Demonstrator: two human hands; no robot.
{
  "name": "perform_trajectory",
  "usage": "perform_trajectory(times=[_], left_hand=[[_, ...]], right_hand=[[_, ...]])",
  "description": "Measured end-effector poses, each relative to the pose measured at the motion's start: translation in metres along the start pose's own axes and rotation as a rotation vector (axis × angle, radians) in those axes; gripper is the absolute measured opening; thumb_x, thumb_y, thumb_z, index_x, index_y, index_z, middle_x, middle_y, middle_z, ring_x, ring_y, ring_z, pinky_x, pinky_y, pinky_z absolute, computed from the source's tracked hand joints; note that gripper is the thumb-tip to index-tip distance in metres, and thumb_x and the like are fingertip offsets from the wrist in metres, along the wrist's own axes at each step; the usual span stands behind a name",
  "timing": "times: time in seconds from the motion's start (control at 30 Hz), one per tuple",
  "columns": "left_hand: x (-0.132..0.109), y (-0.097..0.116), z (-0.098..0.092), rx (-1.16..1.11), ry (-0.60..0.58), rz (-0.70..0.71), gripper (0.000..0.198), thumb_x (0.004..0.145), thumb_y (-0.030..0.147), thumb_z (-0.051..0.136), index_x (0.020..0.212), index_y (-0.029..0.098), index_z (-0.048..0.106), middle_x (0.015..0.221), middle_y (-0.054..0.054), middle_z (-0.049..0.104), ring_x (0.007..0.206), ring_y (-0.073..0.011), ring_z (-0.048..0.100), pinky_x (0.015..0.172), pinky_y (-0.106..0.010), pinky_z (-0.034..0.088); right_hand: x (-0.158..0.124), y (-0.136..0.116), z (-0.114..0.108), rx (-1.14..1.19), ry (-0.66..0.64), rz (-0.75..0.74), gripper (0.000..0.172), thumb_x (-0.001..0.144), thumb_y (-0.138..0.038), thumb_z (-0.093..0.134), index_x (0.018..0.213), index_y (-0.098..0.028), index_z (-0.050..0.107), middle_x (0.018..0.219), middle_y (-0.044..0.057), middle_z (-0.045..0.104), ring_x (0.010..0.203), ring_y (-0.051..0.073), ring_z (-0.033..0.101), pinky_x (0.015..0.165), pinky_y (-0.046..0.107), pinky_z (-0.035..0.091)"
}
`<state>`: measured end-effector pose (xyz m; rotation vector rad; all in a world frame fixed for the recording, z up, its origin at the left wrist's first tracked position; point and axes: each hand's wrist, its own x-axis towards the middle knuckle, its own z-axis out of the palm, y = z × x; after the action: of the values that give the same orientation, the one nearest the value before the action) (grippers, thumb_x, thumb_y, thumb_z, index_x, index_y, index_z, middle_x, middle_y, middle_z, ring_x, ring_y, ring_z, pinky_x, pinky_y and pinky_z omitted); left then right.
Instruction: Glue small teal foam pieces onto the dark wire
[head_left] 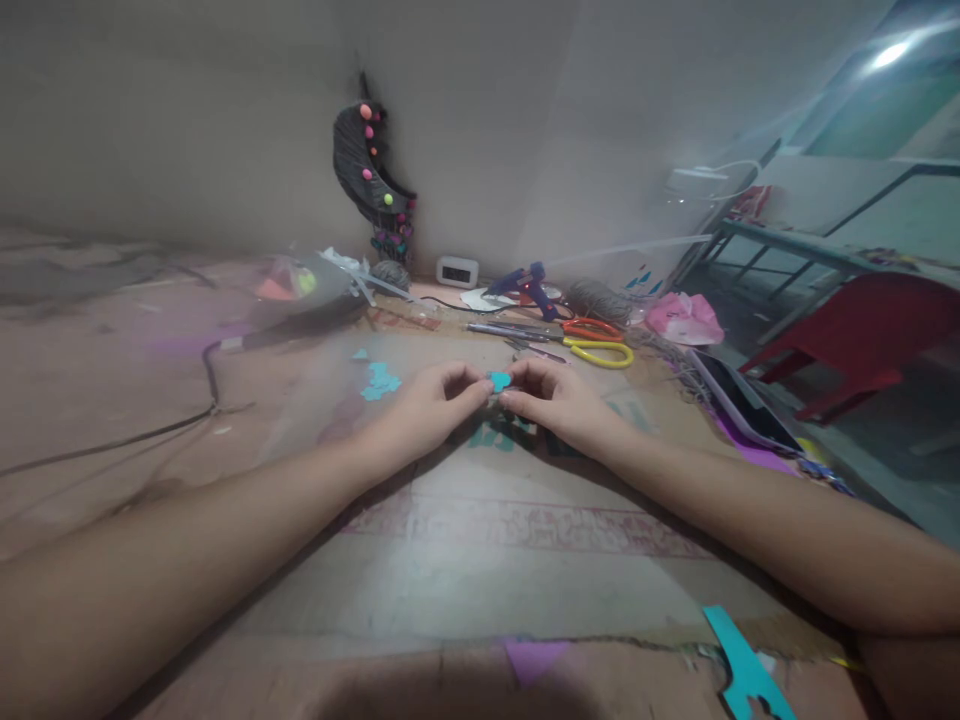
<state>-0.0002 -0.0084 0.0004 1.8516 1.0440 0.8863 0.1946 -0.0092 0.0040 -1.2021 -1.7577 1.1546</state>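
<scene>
Between the fingertips of both hands is a small turquoise cut-out piece (499, 381), its exact shape partly covered by the fingers. My left hand (448, 396) pinches it from the left with thumb and forefinger. From the other side my right hand (556, 396) closes its thumb and fingers on the same piece. Several more turquoise cut-outs (380, 382) lie in a loose cluster left of my left hand. Under both hands is a printed cardboard sheet (480, 580).
Beyond the hands lie yellow-handled scissors (604, 353), orange-handled scissors (596, 328) and a blue glue gun (529, 290). A small white clock (457, 271) stands by the wall. A turquoise offcut (742, 660) is near right; a dark cable (112, 440) crosses at left. A red chair (870, 335) stands right.
</scene>
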Motion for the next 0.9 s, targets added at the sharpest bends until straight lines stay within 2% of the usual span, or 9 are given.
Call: perform_trajectory(times=[0.37,0.57,0.73,0.9], left_hand=[[-0.0019,0.0040,-0.0009,0.054,-0.012,0.014,0.031,0.089,0.045,0.052,0.079,0.017,0.062,0.077,-0.001,0.063,0.072,-0.0156,0.055,0.067,-0.027,0.041],[-0.0011,0.0020,-0.0006,0.017,-0.032,0.031,0.032,0.091,0.045,0.050,0.079,0.017,0.061,0.077,-0.001,0.063,0.073,-0.0159,0.055,0.068,-0.028,0.041],[0.0007,0.0000,0.0006,-0.009,-0.006,0.023,0.035,0.092,0.045,0.046,0.074,0.018,0.058,0.073,-0.001,0.061,0.073,-0.0163,0.055,0.069,-0.027,0.042],[0.0006,0.0000,0.0014,-0.044,-0.017,0.035,0.029,0.087,0.046,0.056,0.089,0.019,0.066,0.085,-0.003,0.069,0.079,-0.0179,0.061,0.073,-0.029,0.045]], right_hand=[[-0.0010,-0.0003,0.0007,0.043,0.010,0.034,0.031,0.073,-0.043,0.072,0.084,-0.017,0.060,0.066,-0.004,0.056,0.049,0.007,0.047,0.038,0.018,0.039],[0.0003,0.0015,-0.0006,0.031,0.023,0.026,0.030,0.076,-0.044,0.070,0.083,-0.017,0.060,0.065,-0.004,0.055,0.049,0.006,0.047,0.043,0.019,0.039],[0.0005,0.0008,-0.0006,0.069,0.051,0.012,0.036,0.073,-0.049,0.072,0.082,-0.017,0.059,0.062,-0.005,0.052,0.048,0.006,0.043,0.043,0.020,0.037],[0.0007,0.0018,-0.0004,0.071,0.049,0.019,0.035,0.073,-0.048,0.072,0.081,-0.017,0.059,0.063,-0.005,0.053,0.047,0.006,0.044,0.042,0.020,0.037]])
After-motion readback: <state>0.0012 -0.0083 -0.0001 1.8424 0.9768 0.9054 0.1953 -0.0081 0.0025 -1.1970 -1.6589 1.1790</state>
